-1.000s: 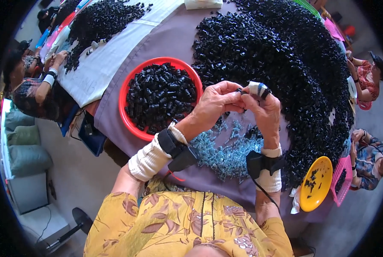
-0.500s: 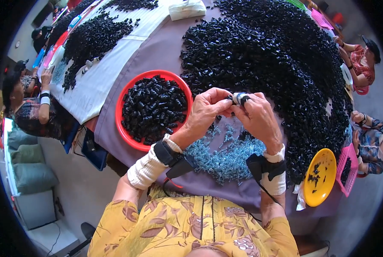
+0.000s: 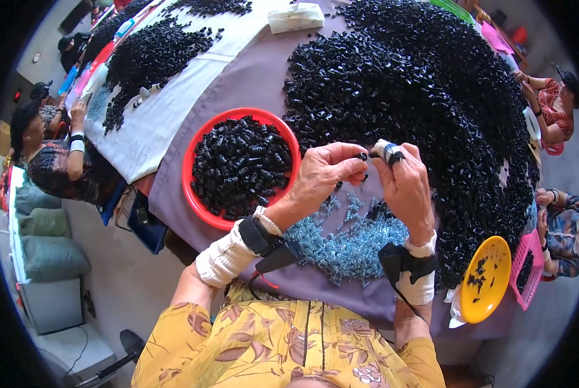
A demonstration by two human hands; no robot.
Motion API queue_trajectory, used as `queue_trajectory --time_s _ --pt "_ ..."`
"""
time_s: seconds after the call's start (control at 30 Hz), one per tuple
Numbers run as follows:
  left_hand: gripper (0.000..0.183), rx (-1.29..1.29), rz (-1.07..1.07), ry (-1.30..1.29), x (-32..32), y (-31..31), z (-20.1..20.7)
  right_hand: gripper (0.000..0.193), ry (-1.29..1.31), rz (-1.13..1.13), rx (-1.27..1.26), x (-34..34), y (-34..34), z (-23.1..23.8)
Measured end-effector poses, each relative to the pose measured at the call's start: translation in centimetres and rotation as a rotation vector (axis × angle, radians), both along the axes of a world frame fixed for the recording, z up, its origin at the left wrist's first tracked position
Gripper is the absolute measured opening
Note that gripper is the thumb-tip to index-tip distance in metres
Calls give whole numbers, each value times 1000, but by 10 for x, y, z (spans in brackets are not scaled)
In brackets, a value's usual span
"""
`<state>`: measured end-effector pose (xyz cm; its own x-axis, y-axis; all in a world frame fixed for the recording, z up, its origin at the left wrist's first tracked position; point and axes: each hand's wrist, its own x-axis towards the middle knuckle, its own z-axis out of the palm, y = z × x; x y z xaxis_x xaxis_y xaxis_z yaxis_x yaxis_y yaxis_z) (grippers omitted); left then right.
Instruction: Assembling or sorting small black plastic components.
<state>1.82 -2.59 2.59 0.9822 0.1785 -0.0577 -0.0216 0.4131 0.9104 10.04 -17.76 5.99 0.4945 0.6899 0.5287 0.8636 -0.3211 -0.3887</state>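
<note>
My left hand [image 3: 325, 171] pinches a small black plastic part [image 3: 361, 156] between thumb and index finger, above the table. Just to its right, my right hand [image 3: 403, 181] has its thumb and fingertips closed together; a tiny dark bit shows at their tips, too small to name. White tape and a black band wrap one of its fingers. Beneath both hands spreads a heap of small bluish springs [image 3: 344, 249]. A red round basin [image 3: 189, 184] full of black plastic parts [image 3: 238, 168] stands beside my left hand. Beyond my hands lies a large pile of similar black parts [image 3: 380, 90].
At the right edge are a yellow oval plate [image 3: 496, 284] holding a few black bits and a pink basket [image 3: 527, 284]. A pale block-shaped box [image 3: 296, 18] sits at the far edge. Other people work along both sides; another black pile [image 3: 153, 55] covers a white cloth [image 3: 124, 145].
My hands were together at the fingertips and have now drawn slightly apart, the black part staying in my left. The whole view has shifted a little.
</note>
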Motion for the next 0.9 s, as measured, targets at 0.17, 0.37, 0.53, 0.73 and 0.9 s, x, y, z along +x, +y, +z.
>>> queue_trajectory --time_s 0.17,0.37,0.53,0.73,0.9 --pt "27 76 26 20 0 0 -1 14 -127 15 30 0 5 -2" --pt "27 112 27 7 0 -1 0 14 -142 -11 -27 -4 8 1" --pt "24 135 32 -36 -1 0 -1 17 -159 21 -51 -5 6 -2" --pt "22 187 56 -43 -3 0 -5 18 -149 -21 -136 -8 7 -3" --pt "22 206 67 -51 -2 0 -6 14 -187 -82 -147 -11 8 -4"
